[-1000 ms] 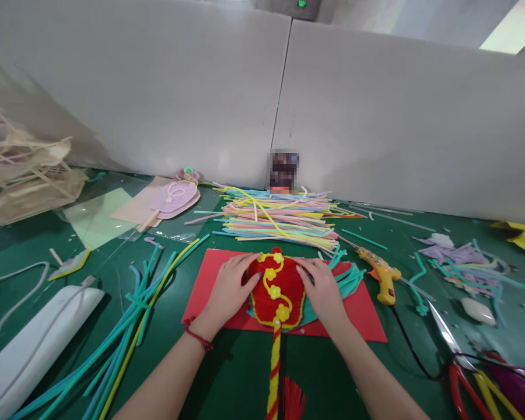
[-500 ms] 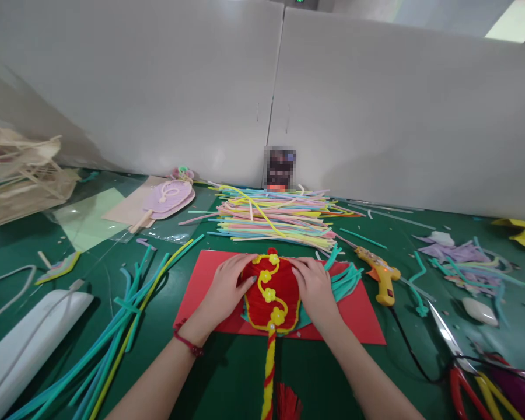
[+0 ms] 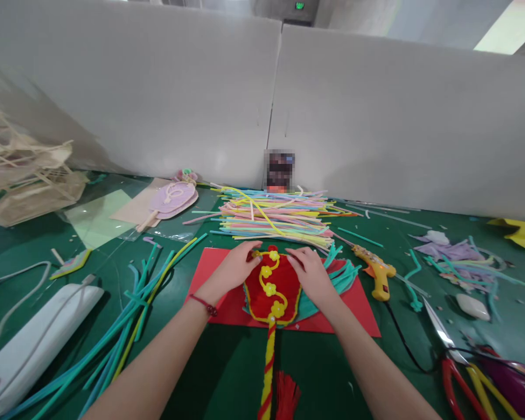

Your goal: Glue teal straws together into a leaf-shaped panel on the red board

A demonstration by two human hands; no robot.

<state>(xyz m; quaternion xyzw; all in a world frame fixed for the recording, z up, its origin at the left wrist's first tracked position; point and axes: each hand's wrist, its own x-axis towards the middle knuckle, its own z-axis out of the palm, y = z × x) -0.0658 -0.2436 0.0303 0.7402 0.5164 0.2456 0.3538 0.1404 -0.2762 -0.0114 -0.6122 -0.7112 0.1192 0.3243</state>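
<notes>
A red fan (image 3: 284, 289) with a yellow outline, a winding yellow stem and several yellow flowers lies on a red sheet (image 3: 363, 318). Its yellow-and-red twisted handle (image 3: 268, 364) points toward me, beside a red tassel (image 3: 287, 394). My left hand (image 3: 238, 265) is at the fan's upper left edge, thumb and fingers apart around the yellow rim. At the upper right edge, my right hand (image 3: 308, 269) rests with its fingers loosely spread. Teal pipe cleaners (image 3: 343, 277) stick out from under the fan on the right; part of them is hidden.
Behind the sheet lies a pile of coloured pipe cleaners (image 3: 271, 219). To the right are a yellow glue gun (image 3: 380, 274) with a cord and scissors (image 3: 457, 356). On the left are a white power strip (image 3: 48, 344), loose teal strands (image 3: 126, 321) and a lilac fan (image 3: 172, 198).
My left hand has shifted up along the rim and its thumb has drawn back from the fan's face. My right hand has moved slightly up. The camera view has tilted a little upward.
</notes>
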